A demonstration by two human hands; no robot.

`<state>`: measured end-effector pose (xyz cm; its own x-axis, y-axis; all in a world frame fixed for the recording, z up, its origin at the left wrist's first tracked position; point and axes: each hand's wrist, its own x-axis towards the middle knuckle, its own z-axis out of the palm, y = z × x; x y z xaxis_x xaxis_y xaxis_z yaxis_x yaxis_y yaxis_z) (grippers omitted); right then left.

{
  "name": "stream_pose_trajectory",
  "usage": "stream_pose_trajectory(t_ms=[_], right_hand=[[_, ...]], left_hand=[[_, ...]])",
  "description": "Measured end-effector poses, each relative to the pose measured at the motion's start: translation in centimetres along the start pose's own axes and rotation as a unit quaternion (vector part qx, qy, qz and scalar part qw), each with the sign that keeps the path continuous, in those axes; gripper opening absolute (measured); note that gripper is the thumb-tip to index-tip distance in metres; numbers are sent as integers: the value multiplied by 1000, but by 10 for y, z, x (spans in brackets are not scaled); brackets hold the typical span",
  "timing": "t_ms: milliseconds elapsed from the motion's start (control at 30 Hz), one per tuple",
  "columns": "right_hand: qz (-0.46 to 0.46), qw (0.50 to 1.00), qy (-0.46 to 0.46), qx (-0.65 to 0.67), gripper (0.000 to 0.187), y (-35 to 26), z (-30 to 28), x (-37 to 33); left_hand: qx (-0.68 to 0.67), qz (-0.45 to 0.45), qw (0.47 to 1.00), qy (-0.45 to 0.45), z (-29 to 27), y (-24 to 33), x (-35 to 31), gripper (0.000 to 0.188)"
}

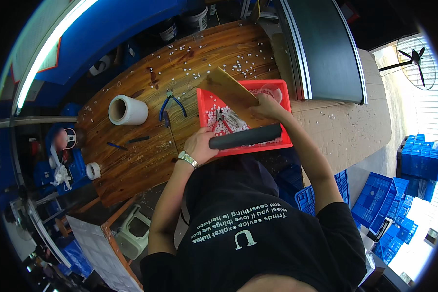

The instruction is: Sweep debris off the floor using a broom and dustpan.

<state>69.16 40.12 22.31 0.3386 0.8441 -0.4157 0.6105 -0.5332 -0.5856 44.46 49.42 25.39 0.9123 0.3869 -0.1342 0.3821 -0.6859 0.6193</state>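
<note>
Two things are occupying your hands over the red tray (287, 100). Your left hand (201, 146) is closing around the near end of a dark grey bar (246, 137), which is lying across the tray's near side; whether the bar is resting on the rim, you cannot tell from this view. Your right hand (267, 108) is gripping the lower right part of a flat brown board (231, 92), which is slanting over the tray, its upper left end reaching past the far rim. Inside the tray, small white pieces (212, 118) are lying around red-handled pliers (220, 117) and a white bundle (235, 121), while a clear round container (273, 92) is sitting in the far right corner.

To the left, blue-handled pliers (181, 106) are lying open on the wooden table (146, 163), with a screwdriver (167, 119) just beside them. Farther left, a thick white roll (136, 111) is lying on its side. More white bits (243, 65) are dotting the far tabletop. Beyond the tray to the right, a green conveyor belt (326, 53) is standing near, and blue crates (372, 200) are sitting lower right.
</note>
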Motion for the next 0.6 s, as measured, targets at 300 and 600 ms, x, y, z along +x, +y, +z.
stream_pose_trajectory(t_ms=[300,600], right_hand=[[-42,973,-79,-211,33,3,36,32],[0,995,-3,-97,30,2,46,13]], left_hand=[[-360,-197,908,-85,-36,-62,-30,47],[-171,-376,882,226,14,-147,-70,55]])
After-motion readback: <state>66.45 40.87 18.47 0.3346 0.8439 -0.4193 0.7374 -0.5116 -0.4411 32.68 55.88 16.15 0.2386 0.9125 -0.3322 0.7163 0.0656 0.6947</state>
